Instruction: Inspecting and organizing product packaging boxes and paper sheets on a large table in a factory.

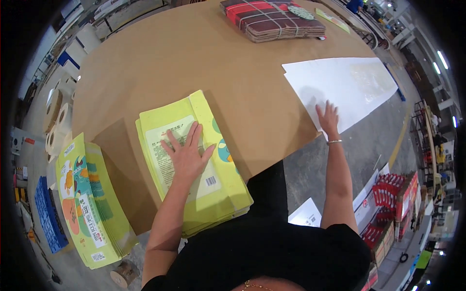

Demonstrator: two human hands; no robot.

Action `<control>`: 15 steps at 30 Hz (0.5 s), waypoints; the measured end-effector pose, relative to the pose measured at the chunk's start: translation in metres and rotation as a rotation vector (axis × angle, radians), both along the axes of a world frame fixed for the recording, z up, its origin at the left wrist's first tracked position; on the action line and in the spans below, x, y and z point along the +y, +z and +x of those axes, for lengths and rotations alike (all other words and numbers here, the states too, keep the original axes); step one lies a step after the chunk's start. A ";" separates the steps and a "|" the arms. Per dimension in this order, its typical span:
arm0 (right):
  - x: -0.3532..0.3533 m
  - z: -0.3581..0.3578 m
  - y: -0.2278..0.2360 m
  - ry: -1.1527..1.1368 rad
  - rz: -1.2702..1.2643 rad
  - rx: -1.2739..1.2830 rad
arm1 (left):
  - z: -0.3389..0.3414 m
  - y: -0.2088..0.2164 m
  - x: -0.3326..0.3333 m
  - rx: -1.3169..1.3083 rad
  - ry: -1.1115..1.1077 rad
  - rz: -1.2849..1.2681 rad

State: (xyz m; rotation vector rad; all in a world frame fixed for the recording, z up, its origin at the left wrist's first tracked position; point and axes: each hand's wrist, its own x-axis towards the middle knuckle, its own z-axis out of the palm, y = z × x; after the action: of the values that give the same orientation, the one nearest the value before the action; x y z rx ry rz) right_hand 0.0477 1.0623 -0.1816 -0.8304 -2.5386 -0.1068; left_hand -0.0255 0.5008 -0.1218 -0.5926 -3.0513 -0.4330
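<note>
My left hand [187, 155] lies flat with spread fingers on the top of a stack of flat yellow-green printed cartons [223, 199], on a white printed panel with a barcode. The stack sits at the near edge of the brown table, slightly turned. My right hand [328, 119] is stretched out with fingers apart at the near edge of a large white sheet [335, 87] at the table's right side. Nothing is held in it; whether it touches the sheet I cannot tell.
On the brown table [165, 63], a tied bundle of dark red plaid flat pieces [272, 22] lies at the far edge. Another yellow-green carton stack [92, 203] hangs at the left edge. Red packages [388, 199] are on the lower right. Paper rolls [58, 121] stand at left.
</note>
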 end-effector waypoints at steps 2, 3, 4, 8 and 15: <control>-0.014 0.002 -0.030 0.309 -0.234 -0.329 | -0.001 -0.010 -0.002 0.004 0.006 -0.006; -0.101 -0.021 -0.019 0.433 -0.125 -0.391 | 0.006 -0.011 -0.025 0.000 0.079 -0.053; -0.139 -0.018 0.003 0.554 -0.180 -0.421 | 0.008 -0.009 -0.029 0.000 0.095 -0.053; -0.242 0.041 0.053 0.735 -0.180 -0.519 | 0.008 0.000 -0.017 0.028 0.067 -0.039; -0.266 0.037 0.141 0.914 -0.679 -0.105 | 0.006 -0.005 -0.016 0.039 0.053 -0.020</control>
State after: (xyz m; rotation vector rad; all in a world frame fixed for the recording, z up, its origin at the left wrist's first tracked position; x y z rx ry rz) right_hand 0.0847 0.7963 -0.0409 0.2186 -2.8048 1.0526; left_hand -0.0190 0.4848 -0.1269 -0.5134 -3.0297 -0.3857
